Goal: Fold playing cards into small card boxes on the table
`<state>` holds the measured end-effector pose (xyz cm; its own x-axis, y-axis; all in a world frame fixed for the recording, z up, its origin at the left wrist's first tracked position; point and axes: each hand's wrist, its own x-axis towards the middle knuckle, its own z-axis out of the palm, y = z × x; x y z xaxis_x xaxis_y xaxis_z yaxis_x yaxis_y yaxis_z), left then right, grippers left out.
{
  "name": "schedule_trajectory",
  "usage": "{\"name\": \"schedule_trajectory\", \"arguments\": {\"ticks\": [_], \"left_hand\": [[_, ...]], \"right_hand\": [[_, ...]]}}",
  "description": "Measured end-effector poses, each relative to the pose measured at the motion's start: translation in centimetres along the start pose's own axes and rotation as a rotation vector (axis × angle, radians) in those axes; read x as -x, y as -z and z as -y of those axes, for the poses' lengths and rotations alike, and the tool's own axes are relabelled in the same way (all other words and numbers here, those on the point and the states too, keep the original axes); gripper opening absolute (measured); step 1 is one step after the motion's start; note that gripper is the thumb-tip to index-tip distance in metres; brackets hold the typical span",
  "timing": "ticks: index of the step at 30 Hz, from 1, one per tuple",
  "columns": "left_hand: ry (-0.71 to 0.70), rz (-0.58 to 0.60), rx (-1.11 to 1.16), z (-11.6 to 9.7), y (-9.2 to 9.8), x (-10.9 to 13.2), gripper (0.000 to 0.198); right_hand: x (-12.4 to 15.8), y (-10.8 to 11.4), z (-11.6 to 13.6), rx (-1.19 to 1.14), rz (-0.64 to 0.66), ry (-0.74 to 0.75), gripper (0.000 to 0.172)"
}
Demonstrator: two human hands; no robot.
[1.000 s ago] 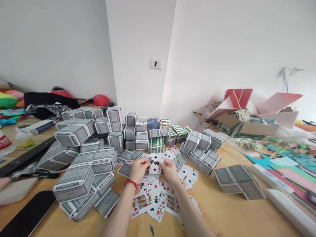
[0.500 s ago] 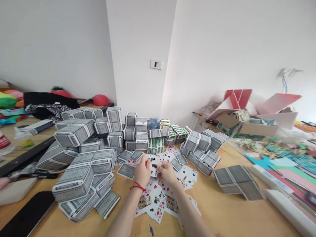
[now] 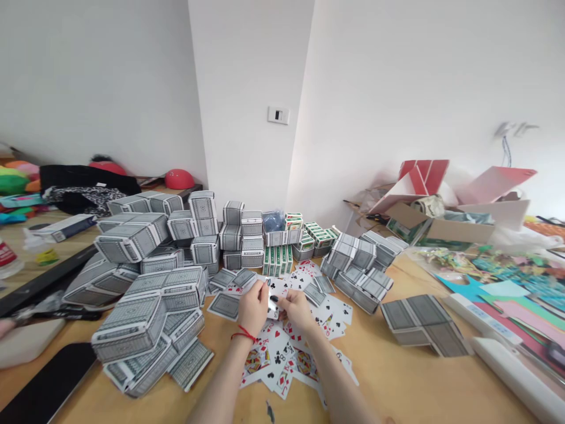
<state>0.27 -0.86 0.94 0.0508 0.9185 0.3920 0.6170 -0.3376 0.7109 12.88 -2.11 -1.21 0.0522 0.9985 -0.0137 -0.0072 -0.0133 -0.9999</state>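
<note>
Between my two hands a playing card point(image 3: 272, 310) is held face up, with a bright glare on it. My left hand point(image 3: 253, 309), with a red string at the wrist, pinches its left side. On the right side my right hand point(image 3: 295, 310) grips it between thumb and fingers, a dark nail showing. Below and around them lie loose face-up playing cards point(image 3: 278, 359), fanned across the table. A face-down card point(image 3: 224, 305) rests left of my left hand. Whether more than one card is in my fingers, I cannot tell.
Blocks built from grey-backed cards point(image 3: 132, 318) are stacked at left; more card blocks point(image 3: 353, 265) stand at right. Green card boxes point(image 3: 277, 261) sit behind my hands. A folded card piece point(image 3: 424, 324), a white power strip point(image 3: 483, 318) and a black phone-like slab point(image 3: 48, 383) lie farther out.
The held card has tilted and now catches the light. My left hand has shifted slightly left; both hands still hold the card.
</note>
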Motion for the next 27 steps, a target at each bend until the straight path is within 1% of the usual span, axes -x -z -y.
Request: {"name": "schedule_trajectory", "arguments": {"ticks": [3, 5, 7, 10, 12, 13, 17, 21, 24, 26, 27], "left_hand": [[-0.008, -0.018, -0.018, -0.2, 0.2, 0.0, 0.029], [-0.019, -0.037, -0.041, -0.3, 0.2, -0.1, 0.027], [-0.024, -0.055, -0.072, -0.3, 0.1, -0.1, 0.025], [-0.022, -0.065, -0.128, -0.1, -0.2, -0.1, 0.021], [-0.021, -0.058, -0.166, 0.0, -0.3, -0.1, 0.02], [-0.023, -0.052, -0.188, 0.1, -0.4, -0.1, 0.02], [-0.067, -0.037, -0.329, -0.1, -0.3, 0.2, 0.019], [-0.155, -0.008, -0.421, -0.7, -0.4, 0.6, 0.025], [-0.188, 0.043, -0.376, -1.1, -0.8, 0.9, 0.023], [-0.189, 0.083, -0.306, -1.2, -1.0, 1.0, 0.02], [-0.181, 0.102, -0.266, -1.2, -1.1, 1.0, 0.019]], "right_hand": [[-0.1, -0.2, -0.2, 0.02, -0.044, 0.011, 0.035], [0.0, -0.4, 0.1, -0.007, -0.061, 0.036, 0.035], [0.2, -0.6, 0.5, -0.087, -0.03, 0.056, 0.033], [0.6, -0.6, 1.2, -0.2, 0.057, 0.064, 0.027], [0.8, -0.6, 1.6, -0.209, 0.077, 0.078, 0.024], [0.9, -0.6, 1.6, -0.194, 0.066, 0.096, 0.022], [0.9, -0.8, 1.6, -0.041, -0.032, 0.18, 0.022], [0.7, -1.1, 1.2, 0.143, -0.159, 0.244, 0.024], [0.8, -1.4, 1.2, 0.319, -0.297, 0.268, 0.024], [1.1, -1.6, 1.2, 0.442, -0.405, 0.266, 0.022], [1.3, -1.7, 1.2, 0.487, -0.439, 0.263, 0.02]]}}
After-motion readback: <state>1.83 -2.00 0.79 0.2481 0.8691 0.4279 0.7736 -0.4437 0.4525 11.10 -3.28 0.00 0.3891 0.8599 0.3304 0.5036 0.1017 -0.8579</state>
